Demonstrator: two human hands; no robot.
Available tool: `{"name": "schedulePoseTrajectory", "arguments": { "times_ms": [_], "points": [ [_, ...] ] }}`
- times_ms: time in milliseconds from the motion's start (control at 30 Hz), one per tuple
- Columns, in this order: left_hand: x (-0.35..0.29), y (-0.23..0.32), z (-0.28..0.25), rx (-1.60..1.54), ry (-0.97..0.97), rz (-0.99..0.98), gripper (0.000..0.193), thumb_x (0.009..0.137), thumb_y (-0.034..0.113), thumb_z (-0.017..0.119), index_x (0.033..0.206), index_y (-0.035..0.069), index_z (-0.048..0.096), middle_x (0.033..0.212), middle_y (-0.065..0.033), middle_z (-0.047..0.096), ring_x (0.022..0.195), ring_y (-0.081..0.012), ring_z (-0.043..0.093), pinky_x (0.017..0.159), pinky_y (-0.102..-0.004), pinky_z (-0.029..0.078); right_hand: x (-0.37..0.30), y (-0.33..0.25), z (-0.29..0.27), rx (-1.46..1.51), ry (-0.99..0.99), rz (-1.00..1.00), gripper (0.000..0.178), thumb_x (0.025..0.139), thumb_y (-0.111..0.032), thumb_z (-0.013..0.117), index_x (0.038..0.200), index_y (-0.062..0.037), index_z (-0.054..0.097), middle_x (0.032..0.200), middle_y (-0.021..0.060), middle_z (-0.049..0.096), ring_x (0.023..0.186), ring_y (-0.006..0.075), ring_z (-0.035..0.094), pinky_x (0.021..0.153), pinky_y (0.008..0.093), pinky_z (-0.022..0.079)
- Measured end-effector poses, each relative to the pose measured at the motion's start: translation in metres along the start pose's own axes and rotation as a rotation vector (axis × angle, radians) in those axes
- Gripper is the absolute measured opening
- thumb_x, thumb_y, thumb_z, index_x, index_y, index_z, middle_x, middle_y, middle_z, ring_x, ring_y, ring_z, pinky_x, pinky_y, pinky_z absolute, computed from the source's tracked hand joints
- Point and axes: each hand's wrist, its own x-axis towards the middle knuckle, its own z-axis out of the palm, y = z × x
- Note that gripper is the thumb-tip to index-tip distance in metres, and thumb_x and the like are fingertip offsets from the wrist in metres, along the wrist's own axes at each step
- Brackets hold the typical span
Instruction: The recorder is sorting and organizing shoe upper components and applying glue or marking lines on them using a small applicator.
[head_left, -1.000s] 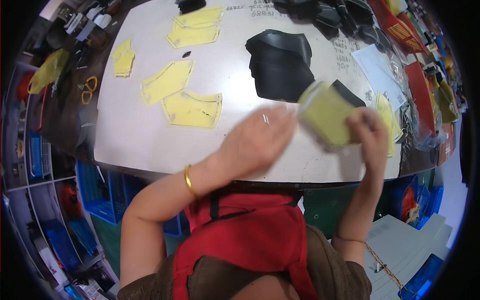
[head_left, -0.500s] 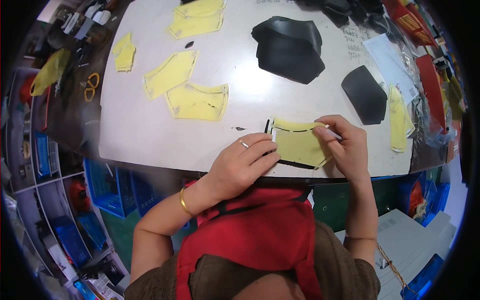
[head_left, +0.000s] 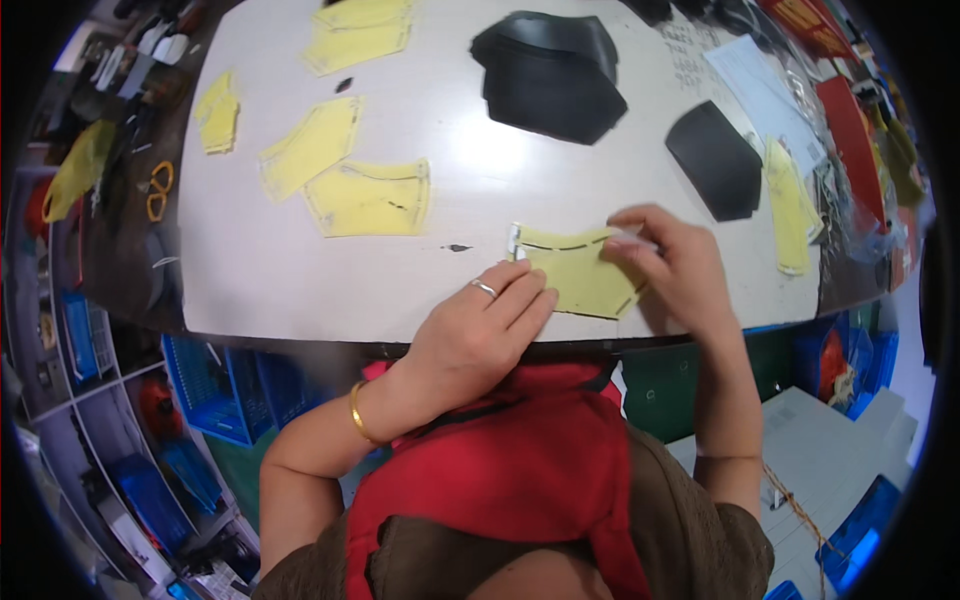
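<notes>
A yellow pattern template with dark slots along its curved top edge lies at the table's near edge. A thin dark line shows along its lower edge, perhaps from a piece beneath. My left hand rests on its left end, fingers stretched flat and pressing down, the thumb hidden. My right hand is bent at the template's upper right, its fingers pinched around a slim pale pen-like tool, smeared by motion. Further back lie a stack of black leather-like pieces and a single black piece.
More yellow templates lie left on the white table, and another lies right. A pale paper sheet and red tray stand at the right. Yellow-handled scissors lie far left. Blue crates stand below.
The black edges that showed at the template's left and lower sides are now mostly out of sight. My right hand has shifted slightly at the upper right corner. The whole view has moved a little.
</notes>
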Motion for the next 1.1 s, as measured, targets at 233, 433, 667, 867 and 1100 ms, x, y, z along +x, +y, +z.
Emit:
{"name": "schedulePoseTrajectory", "arguments": {
  "times_ms": [233, 433, 667, 867, 1100],
  "points": [
    [0.017, 0.011, -0.010, 0.130, -0.190, 0.039, 0.038, 0.079, 0.007, 0.067, 0.118, 0.005, 0.066, 0.106, -0.0117, 0.062, 0.097, -0.0309, 0.064, 0.077, -0.0347, 0.059, -0.014, 0.006, -0.018, 0.252, -0.108, 0.272, 0.039, 0.077, -0.014, 0.083, 0.111, -0.0050, 0.068, 0.081, 0.0106, 0.071, 0.071, 0.0194, 0.070, 0.067, 0.0296, 0.054],
    [0.019, 0.022, 0.000, 0.238, -0.227, 0.106, 0.039, 0.080, 0.009, 0.061, 0.117, -0.001, 0.067, 0.106, -0.0167, 0.061, 0.097, -0.0319, 0.063, 0.082, -0.0356, 0.057, -0.004, 0.012, -0.027, -0.081, 0.422, -0.138, 0.014, 0.088, -0.012, 0.074, 0.097, -0.0031, 0.070, 0.087, 0.0126, 0.069, 0.071, 0.0242, 0.065, 0.066, 0.0333, 0.052],
    [0.007, 0.037, 0.018, 0.383, -0.159, 0.178, 0.036, 0.082, 0.016, 0.059, 0.109, -0.007, 0.069, 0.103, -0.0185, 0.064, 0.100, -0.0329, 0.065, 0.082, -0.0355, 0.056, 0.021, -0.054, 0.007, 0.191, -0.123, -0.246, 0.024, 0.097, -0.029, 0.063, 0.087, -0.0076, 0.067, 0.071, 0.0096, 0.064, 0.068, 0.0292, 0.063, 0.062, 0.0400, 0.048],
    [0.014, 0.040, 0.014, 0.392, -0.154, 0.163, 0.034, 0.085, 0.017, 0.059, 0.108, -0.005, 0.069, 0.104, -0.0179, 0.066, 0.096, -0.0307, 0.067, 0.081, -0.0339, 0.058, 0.055, -0.057, 0.028, -0.188, -0.055, -0.489, 0.019, 0.093, -0.027, 0.068, 0.086, -0.0091, 0.065, 0.069, 0.0076, 0.065, 0.063, 0.0294, 0.064, 0.058, 0.0395, 0.049],
    [0.020, 0.038, 0.017, 0.367, -0.133, 0.117, 0.031, 0.084, 0.014, 0.060, 0.109, -0.001, 0.069, 0.113, -0.0167, 0.068, 0.089, -0.0251, 0.068, 0.072, -0.0270, 0.059, 0.028, -0.041, 0.007, -0.078, -0.070, -0.357, 0.021, 0.091, -0.029, 0.071, 0.081, -0.0114, 0.065, 0.064, 0.0062, 0.062, 0.059, 0.0278, 0.062, 0.054, 0.0381, 0.046]
  ]
}}
